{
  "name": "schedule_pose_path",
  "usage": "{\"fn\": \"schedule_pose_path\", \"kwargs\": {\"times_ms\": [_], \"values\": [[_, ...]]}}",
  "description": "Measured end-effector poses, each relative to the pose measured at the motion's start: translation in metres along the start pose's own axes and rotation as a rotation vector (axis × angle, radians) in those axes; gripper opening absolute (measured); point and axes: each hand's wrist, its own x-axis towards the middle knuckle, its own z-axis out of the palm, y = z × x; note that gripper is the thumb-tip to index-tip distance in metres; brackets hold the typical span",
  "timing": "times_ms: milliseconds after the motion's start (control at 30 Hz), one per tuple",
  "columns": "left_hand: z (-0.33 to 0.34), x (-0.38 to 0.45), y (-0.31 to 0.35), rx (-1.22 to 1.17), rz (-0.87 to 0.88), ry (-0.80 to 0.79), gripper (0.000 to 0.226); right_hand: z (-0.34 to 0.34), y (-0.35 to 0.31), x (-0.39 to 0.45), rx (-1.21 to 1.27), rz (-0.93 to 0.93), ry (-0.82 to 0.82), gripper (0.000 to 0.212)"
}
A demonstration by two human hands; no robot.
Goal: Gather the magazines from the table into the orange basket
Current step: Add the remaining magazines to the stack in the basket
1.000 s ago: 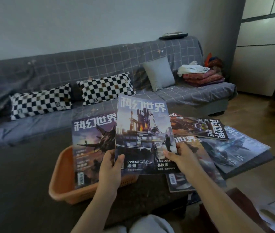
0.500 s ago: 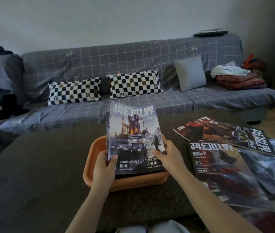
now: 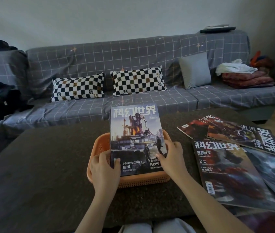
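Over the orange basket (image 3: pixel 99 148), a magazine (image 3: pixel 136 140) is held with both hands, its lower edge down inside the basket near the front wall and its top leaning away toward the sofa (image 3: pixel 133 105). The left hand (image 3: pixel 104 170) grips the lower left corner, thumb curled over the cover and the other fingers behind it. The right hand (image 3: pixel 171 158) holds the lower right edge, thumb on the cover and fingers bent round the side. The magazine's long axis runs from the person toward the sofa, and it looks longer than the basket is deep, so the top stands above the far rim. The likely next step is to let it down flat or leaning; both hands sit at the low end, so the high end would drop by its own weight.

Right of the basket on the table (image 3: pixel 41 174), more magazines wait: a red-covered one (image 3: pixel 229 172) nearest, a dark one (image 3: pixel 244 137) lying across behind it, another red one (image 3: pixel 194 126) partly under that, and a bluish one (image 3: pixel 274 165) cut off by the frame edge. The right hand is closer to all of them. Whether another magazine already lies in the basket behind the held one cannot be told; the cover hides the inside.
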Motion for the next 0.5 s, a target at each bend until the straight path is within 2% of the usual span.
{"fn": "schedule_pose_path", "kwargs": {"times_ms": [167,267,367,434,501], "values": [[-0.003,0.011,-0.005,-0.125,-0.087,-0.192,0.040,-0.002,0.003,0.005,0.039,0.031,-0.097,0.049],[0.000,0.028,-0.007,-0.194,-0.170,-0.330,0.052,-0.002,0.003,0.012,0.081,0.069,-0.113,0.035],[0.003,0.048,0.000,-0.311,-0.308,-0.506,0.048,0.001,-0.002,0.029,0.153,0.125,-0.226,0.022],[0.005,0.062,0.003,-0.373,-0.384,-0.571,0.047,0.003,-0.005,0.041,0.264,0.220,-0.340,0.039],[0.003,0.074,0.004,-0.404,-0.366,-0.613,0.044,0.006,-0.008,0.056,0.415,0.346,-0.401,0.053]]}}
